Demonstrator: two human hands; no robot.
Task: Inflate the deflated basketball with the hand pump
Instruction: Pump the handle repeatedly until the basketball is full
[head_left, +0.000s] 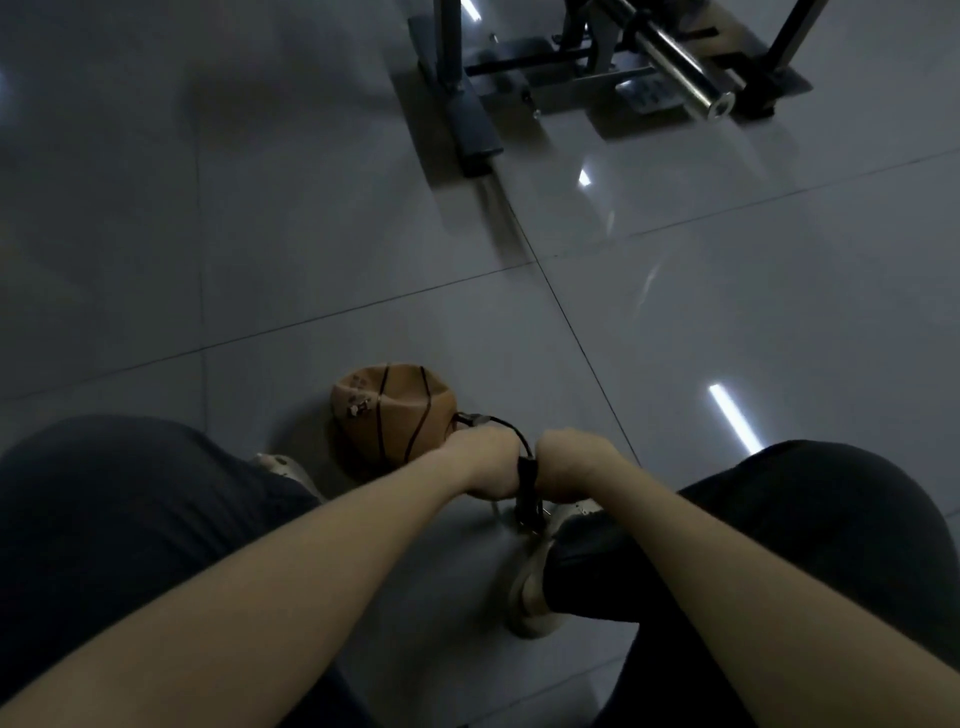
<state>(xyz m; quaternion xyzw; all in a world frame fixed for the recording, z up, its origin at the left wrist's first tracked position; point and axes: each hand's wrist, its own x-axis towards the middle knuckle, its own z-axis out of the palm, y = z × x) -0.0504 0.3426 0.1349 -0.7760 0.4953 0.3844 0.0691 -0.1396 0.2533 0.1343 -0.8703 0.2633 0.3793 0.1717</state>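
Observation:
A caved-in brown basketball (395, 415) with dark seams lies on the grey tiled floor between my knees. A thin black hose (506, 427) runs from the ball's right side to the hand pump (527, 493), which stands upright just right of the ball. My left hand (480, 460) and my right hand (571, 462) are fisted side by side on the pump's handle, one on each side of the shaft. The handle itself is hidden inside my fists. The pump's base is down by my right shoe (535, 577).
My two knees in dark trousers flank the scene at lower left and lower right. A metal gym frame (470, 119) with a chrome bar (680, 67) stands on the floor at the far upper right. My left shoe (285, 467) peeks out left of the ball.

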